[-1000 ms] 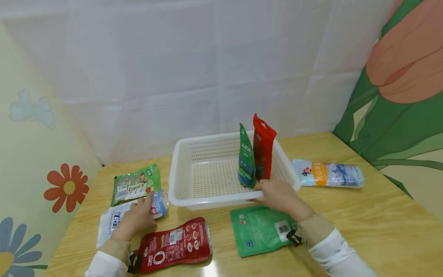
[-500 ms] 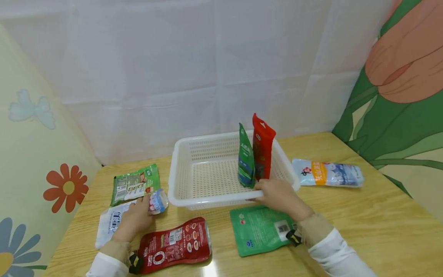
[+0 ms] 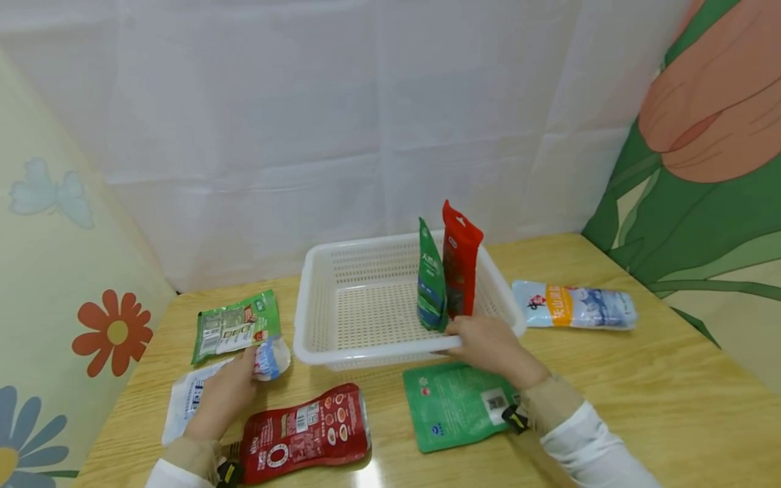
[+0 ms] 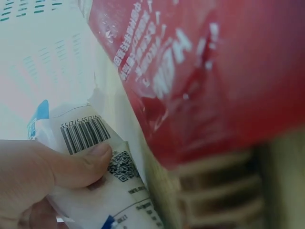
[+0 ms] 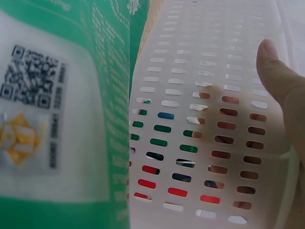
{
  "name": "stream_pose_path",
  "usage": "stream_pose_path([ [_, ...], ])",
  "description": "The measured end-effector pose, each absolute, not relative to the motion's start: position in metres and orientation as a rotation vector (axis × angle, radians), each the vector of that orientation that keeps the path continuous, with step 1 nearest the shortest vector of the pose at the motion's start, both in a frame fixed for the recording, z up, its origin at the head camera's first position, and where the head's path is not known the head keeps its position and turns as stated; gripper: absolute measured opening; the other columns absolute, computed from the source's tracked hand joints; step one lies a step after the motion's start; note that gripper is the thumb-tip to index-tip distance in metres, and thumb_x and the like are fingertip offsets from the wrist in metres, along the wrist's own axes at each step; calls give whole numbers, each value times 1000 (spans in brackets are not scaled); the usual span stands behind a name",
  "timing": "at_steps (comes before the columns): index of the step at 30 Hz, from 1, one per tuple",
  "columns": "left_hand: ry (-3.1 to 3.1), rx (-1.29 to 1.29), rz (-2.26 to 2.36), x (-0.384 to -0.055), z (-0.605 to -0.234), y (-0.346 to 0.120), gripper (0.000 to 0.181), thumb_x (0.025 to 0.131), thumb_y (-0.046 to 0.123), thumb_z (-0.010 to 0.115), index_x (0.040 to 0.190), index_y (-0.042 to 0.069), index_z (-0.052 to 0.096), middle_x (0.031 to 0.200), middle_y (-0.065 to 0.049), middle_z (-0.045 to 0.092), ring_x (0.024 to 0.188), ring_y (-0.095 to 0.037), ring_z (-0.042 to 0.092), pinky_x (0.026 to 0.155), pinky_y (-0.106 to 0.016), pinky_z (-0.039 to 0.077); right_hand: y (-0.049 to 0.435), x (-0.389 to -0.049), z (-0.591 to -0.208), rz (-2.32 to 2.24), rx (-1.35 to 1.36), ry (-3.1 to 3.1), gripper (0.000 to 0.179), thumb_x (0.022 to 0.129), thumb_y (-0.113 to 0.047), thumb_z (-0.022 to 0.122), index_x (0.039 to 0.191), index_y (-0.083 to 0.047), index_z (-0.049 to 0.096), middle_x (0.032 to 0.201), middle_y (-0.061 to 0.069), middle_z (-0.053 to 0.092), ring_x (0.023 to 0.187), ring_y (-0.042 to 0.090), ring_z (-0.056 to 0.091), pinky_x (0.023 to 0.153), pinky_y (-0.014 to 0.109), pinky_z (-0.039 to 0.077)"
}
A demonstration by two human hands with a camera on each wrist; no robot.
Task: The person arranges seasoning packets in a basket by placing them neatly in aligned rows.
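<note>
At the left, my left hand (image 3: 227,393) grips a white and blue packet (image 3: 271,359), its end bent up beyond the fingers. In the left wrist view the thumb presses on the packet (image 4: 90,129) beside a barcode. My right hand (image 3: 488,344) holds the near rim of a white plastic basket (image 3: 366,356). The right wrist view has its thumb outside the perforated wall (image 5: 209,114), with fingers showing through the holes. Inside the basket, beside these fingers, a green pouch (image 3: 431,281) and a red pouch (image 3: 462,257) stand upright.
A green packet (image 3: 236,325) lies behind the left hand. In front lie a dark red Heinz pouch (image 3: 308,434) and a green pouch (image 3: 454,407) under the right forearm. Right of the basket is a light blue packet (image 3: 573,306). A white sheet (image 3: 366,135) hangs behind.
My left hand has drawn slightly left and nearer with the white and blue packet, whose end has bent up in its grip. My right hand stays on the basket rim.
</note>
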State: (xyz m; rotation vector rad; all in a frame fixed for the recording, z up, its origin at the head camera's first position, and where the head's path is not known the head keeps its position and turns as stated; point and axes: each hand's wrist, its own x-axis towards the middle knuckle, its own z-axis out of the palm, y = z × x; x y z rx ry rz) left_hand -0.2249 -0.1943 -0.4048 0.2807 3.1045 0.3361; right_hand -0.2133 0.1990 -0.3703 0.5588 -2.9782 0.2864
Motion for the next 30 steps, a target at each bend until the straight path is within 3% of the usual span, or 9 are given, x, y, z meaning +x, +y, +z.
stream_pose_path([
  [6,3179,245,319,-217,-396,-194,46,83,-1,55,128,-7,46,110,-30,61,89,-46,61,63,-54,51,200,-214,-371,286,560,-2976,16,83,-29,71,86,-14,72,77,-3,63,61,8,51,55,26,43],
  [18,3242,186,324,-197,-367,-189,47,89,6,59,132,-4,44,119,-30,58,92,-44,59,58,-55,51,200,-213,-372,274,569,-2946,15,82,-28,71,85,-13,73,77,-3,64,60,8,52,53,26,43],
  [30,3335,182,394,-172,-338,-175,53,91,5,57,140,4,39,133,-24,52,113,-47,52,73,-63,51,199,-213,-371,268,548,-2967,14,82,-28,71,86,-14,73,77,-3,64,60,8,52,54,26,43],
])
